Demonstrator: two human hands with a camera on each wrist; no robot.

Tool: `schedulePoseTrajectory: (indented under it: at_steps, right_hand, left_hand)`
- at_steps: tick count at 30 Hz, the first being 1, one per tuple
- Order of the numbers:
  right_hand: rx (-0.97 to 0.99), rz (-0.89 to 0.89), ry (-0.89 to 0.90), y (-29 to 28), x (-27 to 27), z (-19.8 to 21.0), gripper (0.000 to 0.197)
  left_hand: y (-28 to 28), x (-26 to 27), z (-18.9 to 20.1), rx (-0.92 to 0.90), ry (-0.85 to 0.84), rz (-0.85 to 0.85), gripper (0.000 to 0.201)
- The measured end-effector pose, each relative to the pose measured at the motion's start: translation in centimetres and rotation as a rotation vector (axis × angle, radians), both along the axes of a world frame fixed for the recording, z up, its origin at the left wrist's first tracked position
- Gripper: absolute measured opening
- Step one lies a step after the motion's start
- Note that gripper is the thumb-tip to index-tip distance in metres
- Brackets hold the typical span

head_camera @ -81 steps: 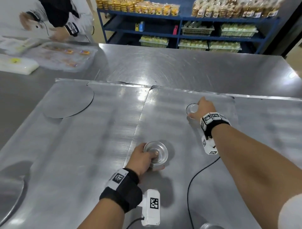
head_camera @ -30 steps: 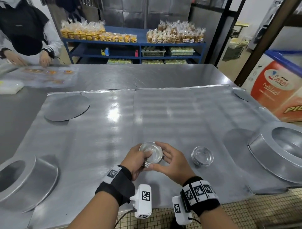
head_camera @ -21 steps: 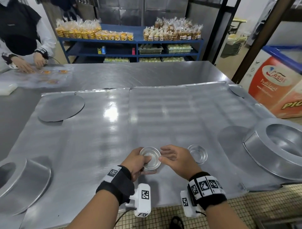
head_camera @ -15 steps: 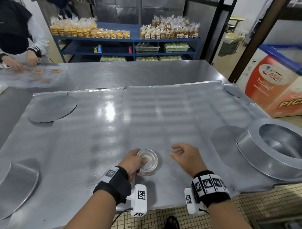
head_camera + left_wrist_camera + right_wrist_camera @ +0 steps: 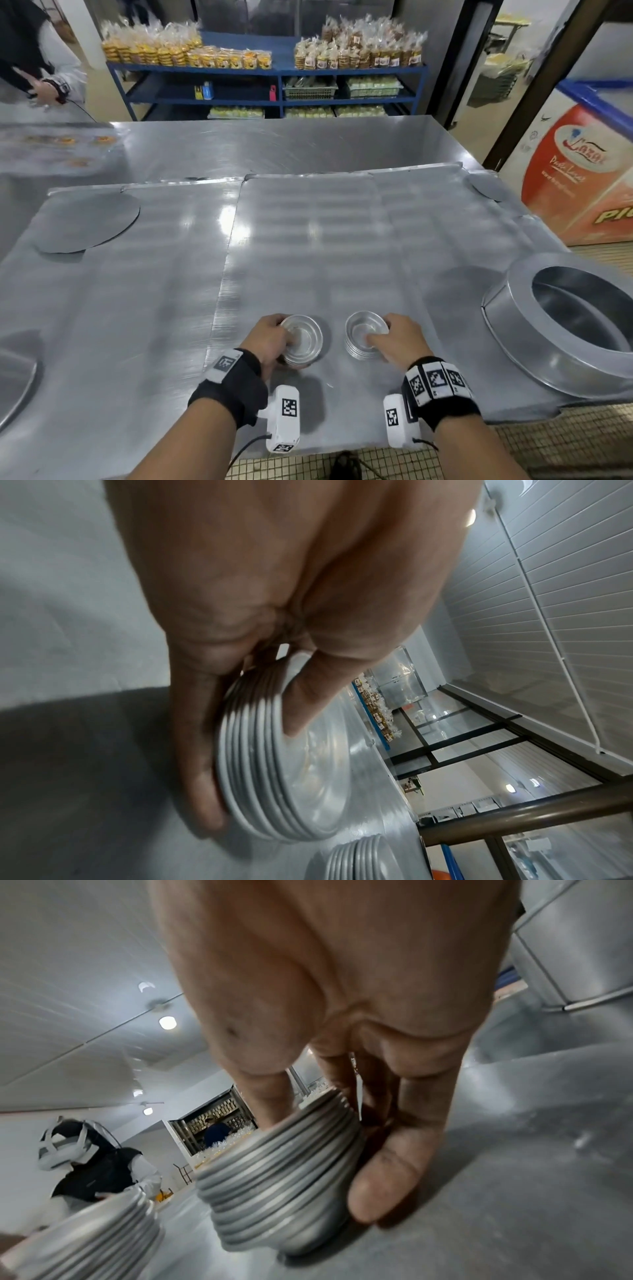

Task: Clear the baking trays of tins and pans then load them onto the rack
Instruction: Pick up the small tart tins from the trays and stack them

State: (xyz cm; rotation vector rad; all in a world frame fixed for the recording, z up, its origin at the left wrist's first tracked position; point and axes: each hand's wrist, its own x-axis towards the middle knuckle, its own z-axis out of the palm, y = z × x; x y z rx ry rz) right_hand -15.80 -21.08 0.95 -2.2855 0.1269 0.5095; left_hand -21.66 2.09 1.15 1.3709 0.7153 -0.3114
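Two stacks of small round metal tins sit near the front edge of the right baking tray [image 5: 308, 240]. My left hand [image 5: 270, 337] grips the left stack [image 5: 303, 339], thumb over the rim and fingers under it, tilting it [image 5: 291, 785]. My right hand [image 5: 399, 337] holds the right stack [image 5: 364, 337], thumb inside the top tin and fingers down the far side [image 5: 281, 1183]. A second baking tray [image 5: 120, 291] lies to the left, edge to edge with the first.
A large round cake pan [image 5: 561, 318] stands at the right edge of the tray. Flat metal discs lie at the far left [image 5: 89, 222] and far right [image 5: 486, 186]. Another pan rim [image 5: 13, 377] shows at the left. A person [image 5: 37, 61] works across the steel table.
My right hand let go of the left stack, moved right and took hold of the second stack of tins. The left hand kept its grip. The view drifted left, then back.
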Motion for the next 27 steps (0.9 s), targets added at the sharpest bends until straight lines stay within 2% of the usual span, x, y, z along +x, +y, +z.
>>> schedulePoseTrajectory:
  at_steps: [5,10,15,21,27]
  right_hand:
    - [0.190,-0.072,0.148,-0.3,1.2,-0.3,0.023]
    - [0.331,-0.068,0.265,-0.5,3.2,-0.7,0.030]
    - [0.423,-0.076,0.285,-0.6,5.3,-0.6,0.036]
    - [0.551,-0.141,0.275,0.7,8.4,-0.2,0.042]
    - [0.611,-0.189,0.266,3.7,12.5,0.5,0.036]
  left_hand:
    - [-0.9,1.1,0.0,0.065,-0.001,0.001,0.032]
    - [-1.8,2.4,0.3,0.088,0.000,0.023,0.026]
    - [-2.6,4.1,1.0,0.079,0.004,0.073,0.026]
    - [-2.5,6.6,1.7,0.016,-0.004,0.158,0.036]
    - [-0.2,10.6,2.3,0.026,-0.037,0.253,0.045]
